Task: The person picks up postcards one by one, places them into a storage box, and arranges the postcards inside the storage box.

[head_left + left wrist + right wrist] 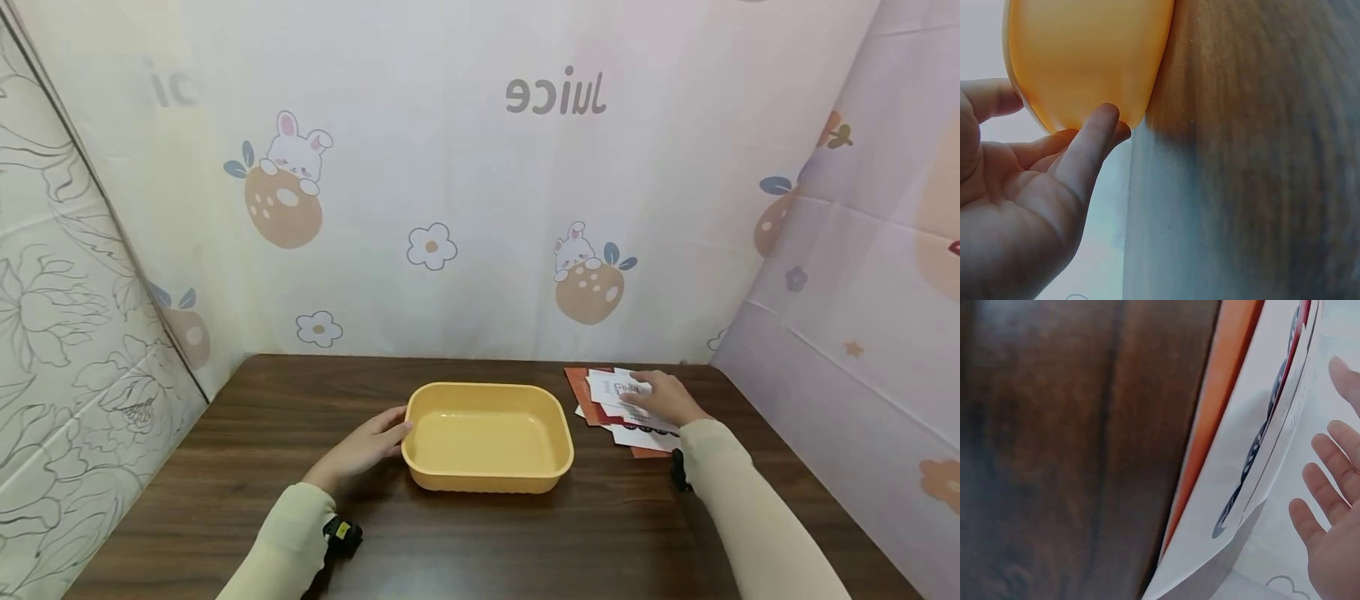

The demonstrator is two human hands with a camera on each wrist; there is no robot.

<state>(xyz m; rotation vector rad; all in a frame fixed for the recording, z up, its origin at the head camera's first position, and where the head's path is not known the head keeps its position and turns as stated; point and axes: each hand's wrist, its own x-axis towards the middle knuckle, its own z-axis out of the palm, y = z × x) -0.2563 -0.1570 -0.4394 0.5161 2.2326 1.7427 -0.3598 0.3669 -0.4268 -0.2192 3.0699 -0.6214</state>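
My left hand [365, 446] holds the left end of a yellow rectangular plastic basin [487, 483]. In the left wrist view, the thumb goes over the rim of the basin [1094, 56] while the other fingers lie against its outer wall. My right hand [667, 398] hovers over a loose, overlapping pile of printed cards [611, 387] in white, orange and red. Seen from the right wrist, its spread fingers [1329, 487] are apart from the stacked cards [1235, 469] and hold nothing.
Under everything is a dark brown wood-grain table [480, 542]. A pale printed curtain [450, 167] hangs along the back edge, with more patterned cloth [855, 358] at the right and line-drawn flower cloth [67, 333] at the left.
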